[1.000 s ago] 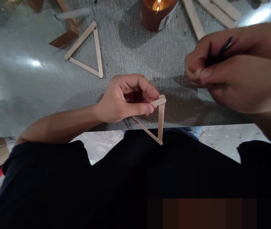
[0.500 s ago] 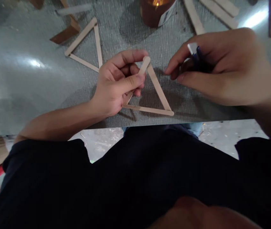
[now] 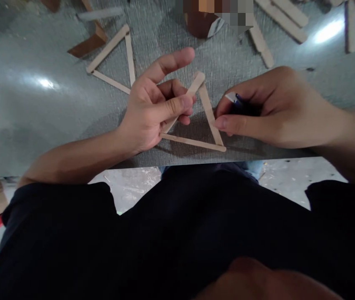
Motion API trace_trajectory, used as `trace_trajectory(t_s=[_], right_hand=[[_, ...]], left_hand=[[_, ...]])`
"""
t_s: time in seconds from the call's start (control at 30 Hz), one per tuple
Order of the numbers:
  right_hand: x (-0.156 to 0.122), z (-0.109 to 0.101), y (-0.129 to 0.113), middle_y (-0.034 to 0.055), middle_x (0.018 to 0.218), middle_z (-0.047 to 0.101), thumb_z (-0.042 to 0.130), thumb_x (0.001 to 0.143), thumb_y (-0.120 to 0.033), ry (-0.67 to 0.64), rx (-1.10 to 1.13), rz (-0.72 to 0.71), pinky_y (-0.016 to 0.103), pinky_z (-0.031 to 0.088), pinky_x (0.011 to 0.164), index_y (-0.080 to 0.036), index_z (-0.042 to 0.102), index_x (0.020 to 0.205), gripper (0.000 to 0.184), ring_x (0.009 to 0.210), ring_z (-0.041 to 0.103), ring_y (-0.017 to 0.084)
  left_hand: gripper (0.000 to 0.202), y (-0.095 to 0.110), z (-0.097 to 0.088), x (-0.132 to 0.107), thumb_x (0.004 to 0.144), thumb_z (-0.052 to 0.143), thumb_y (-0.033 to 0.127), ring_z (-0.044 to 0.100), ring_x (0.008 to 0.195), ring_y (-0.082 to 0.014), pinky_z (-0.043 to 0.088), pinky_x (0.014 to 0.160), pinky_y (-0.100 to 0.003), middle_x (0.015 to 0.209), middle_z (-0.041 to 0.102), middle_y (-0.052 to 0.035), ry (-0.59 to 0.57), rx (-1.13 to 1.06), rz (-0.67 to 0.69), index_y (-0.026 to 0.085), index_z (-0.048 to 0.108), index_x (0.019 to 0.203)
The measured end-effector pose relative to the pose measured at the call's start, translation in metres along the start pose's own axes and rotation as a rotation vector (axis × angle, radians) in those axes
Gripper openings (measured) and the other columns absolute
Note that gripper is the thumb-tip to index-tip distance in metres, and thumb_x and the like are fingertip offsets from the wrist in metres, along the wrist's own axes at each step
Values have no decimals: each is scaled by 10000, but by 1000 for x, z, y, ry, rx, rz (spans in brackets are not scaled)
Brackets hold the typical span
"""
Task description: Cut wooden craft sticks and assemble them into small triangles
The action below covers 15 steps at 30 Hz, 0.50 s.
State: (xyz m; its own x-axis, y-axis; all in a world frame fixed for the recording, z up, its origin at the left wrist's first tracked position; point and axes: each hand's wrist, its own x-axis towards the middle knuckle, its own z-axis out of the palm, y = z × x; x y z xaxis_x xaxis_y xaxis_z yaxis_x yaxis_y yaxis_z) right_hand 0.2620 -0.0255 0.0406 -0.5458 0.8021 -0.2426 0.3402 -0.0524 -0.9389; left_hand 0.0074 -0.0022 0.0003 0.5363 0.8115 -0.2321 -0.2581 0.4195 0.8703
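Observation:
A triangle of craft sticks (image 3: 193,143) is held up near the table's front edge. My left hand (image 3: 155,106) pinches its left stick between thumb and fingers, with the index finger stretched out above the top corner. At the triangle's right stick, the thumb and fingertips of my right hand (image 3: 265,110) meet its edge. Tucked inside that closed hand is a small white-and-blue object (image 3: 234,98), mostly hidden, so its kind is unclear. A second craft-stick triangle (image 3: 108,49) lies flat on the table behind my left hand.
A brown candle (image 3: 198,26) stands at the back, its top blurred out. Several loose craft sticks (image 3: 282,21) lie at the back right. A bent brown strip (image 3: 90,43) sits at the back left of the grey table (image 3: 55,108), whose front edge runs before my body.
My right hand has moved left and down to the triangle's right stick. The left index finger has lifted off the top corner, and the triangle's top has shifted slightly right.

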Motion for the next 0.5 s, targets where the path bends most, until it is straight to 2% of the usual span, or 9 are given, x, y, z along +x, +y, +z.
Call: trace_trajectory(t_s=[0.17,0.3,0.37,0.43,0.5], right_hand=[[-4,5,-3,-28,571,558,770,926,-250,75,-54,-28,283,308,447,-193,624,642,324,505,418,53],[-5,7,-1,-27,565,532,758,921,-222,113,-76,-45,287,275,446,-190,591,617,349,501,390,50],[-5,6,1,-34,572,530,752,918,-207,119,-91,-41,286,277,458,-190,592,637,324,505,394,50],[-5,4,2,-35,597,547,751,940,-247,95,-112,-52,287,290,472,-194,624,693,283,521,415,57],[-5,0,4,-26,639,566,709,1006,-363,75,-169,-104,293,299,497,-201,671,799,266,547,432,64]], left_hand=[[439,2,1,2,880,893,239,731,738,-104,631,649,-209,833,746,35,-2,31,11,287,768,1298],[287,2,5,-1,907,877,291,735,703,-107,653,655,-221,838,756,8,35,58,0,203,801,1170],[198,0,6,-1,936,850,312,735,670,-109,666,636,-228,822,765,7,28,49,-1,199,805,1092],[132,-1,6,-1,962,823,314,723,625,-101,663,594,-221,808,772,17,15,52,24,209,800,1037],[113,-3,5,-1,954,831,298,701,574,-92,640,535,-207,795,774,23,1,64,48,205,801,1011]])
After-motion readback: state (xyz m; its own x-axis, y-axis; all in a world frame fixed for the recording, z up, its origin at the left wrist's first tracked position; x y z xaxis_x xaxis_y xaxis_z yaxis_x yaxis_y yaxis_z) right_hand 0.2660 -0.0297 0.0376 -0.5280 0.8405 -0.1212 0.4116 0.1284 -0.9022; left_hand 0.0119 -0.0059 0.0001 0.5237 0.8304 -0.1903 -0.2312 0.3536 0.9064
